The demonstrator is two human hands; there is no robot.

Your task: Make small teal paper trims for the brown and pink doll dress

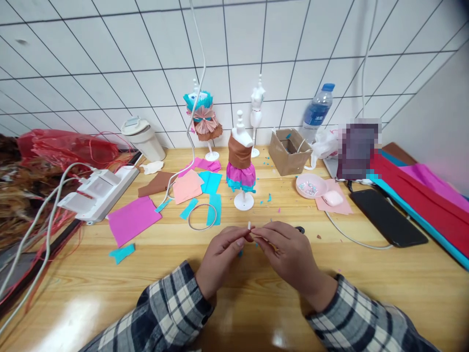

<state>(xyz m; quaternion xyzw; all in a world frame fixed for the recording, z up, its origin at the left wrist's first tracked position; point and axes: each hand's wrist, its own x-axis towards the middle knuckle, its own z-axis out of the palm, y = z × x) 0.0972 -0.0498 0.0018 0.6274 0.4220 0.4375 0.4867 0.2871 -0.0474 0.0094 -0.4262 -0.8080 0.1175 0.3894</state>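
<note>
The left hand (223,254) and right hand (287,252) meet, both grips pinched on one small white piece (249,226). Just beyond, three miniature dress forms (240,161) stand on the table (256,303): two dressed, one bare.

Red plastic bag (66,146), crumpled, at left. Lidded cup (144,142), pale, near the tiled wall (146,54). Power strip (104,198), white, plugs fitted. Water bottle (317,115), blue cap; white plastic bag (324,146) beside it. Phone (388,217), black, lying flat, at right; white cable (351,240) reaching its near end.
</note>
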